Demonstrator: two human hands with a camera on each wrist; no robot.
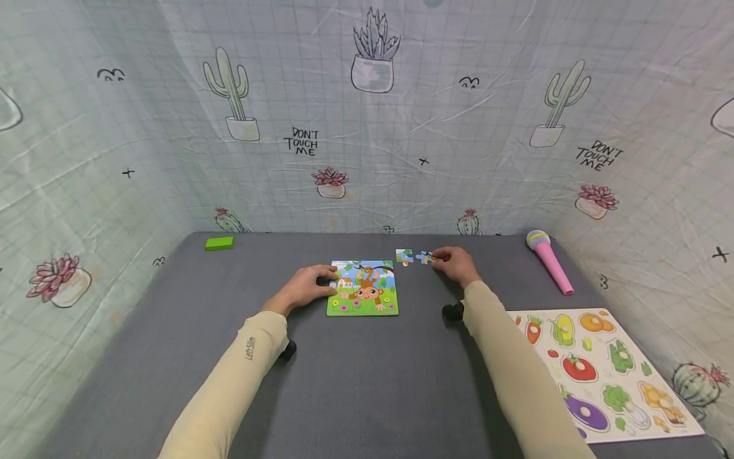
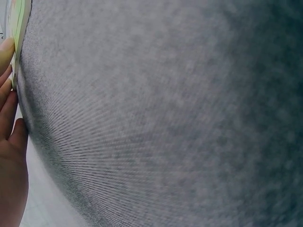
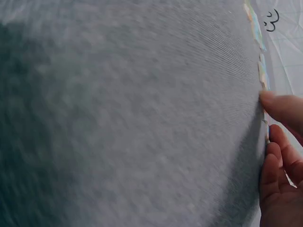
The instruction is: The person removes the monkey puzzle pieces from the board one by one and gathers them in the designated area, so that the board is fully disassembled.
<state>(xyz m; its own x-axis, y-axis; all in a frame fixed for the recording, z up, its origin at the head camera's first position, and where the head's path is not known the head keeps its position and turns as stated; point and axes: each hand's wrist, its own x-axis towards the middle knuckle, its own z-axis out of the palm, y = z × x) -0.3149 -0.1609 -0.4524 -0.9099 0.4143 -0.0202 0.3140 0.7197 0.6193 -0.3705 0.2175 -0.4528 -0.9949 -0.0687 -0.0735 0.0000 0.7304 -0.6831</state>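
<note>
- A square, thin puzzle board printed with a brown monkey on green grass (image 1: 369,296) is laid flat at the middle of the grey cloth-covered table (image 1: 367,382).
- The board's left edge is touched by the left hand (image 1: 309,285); its fingers are held spread, with the thumb set apart from them.
- Beyond the board's upper right corner, a small blue-and-green jigsaw piece (image 1: 404,255) is seen flat on the table, apart from the board.
- Just to the right of it, a small light-blue jigsaw piece with orange marks (image 1: 425,257) is pinched at its right end by the right hand (image 1: 457,264), between thumb and curled fingers; whether it is lifted cannot be told.
- A bright green rectangular block (image 1: 220,243) is placed at the table's far left.
- At the far right, a pink toy microphone with a grey-and-yellow head (image 1: 552,262) is laid aslant.
- Nearer, a white board pictured with vegetables (image 1: 603,357) is partly covered by the cream right sleeve (image 1: 516,370).
</note>
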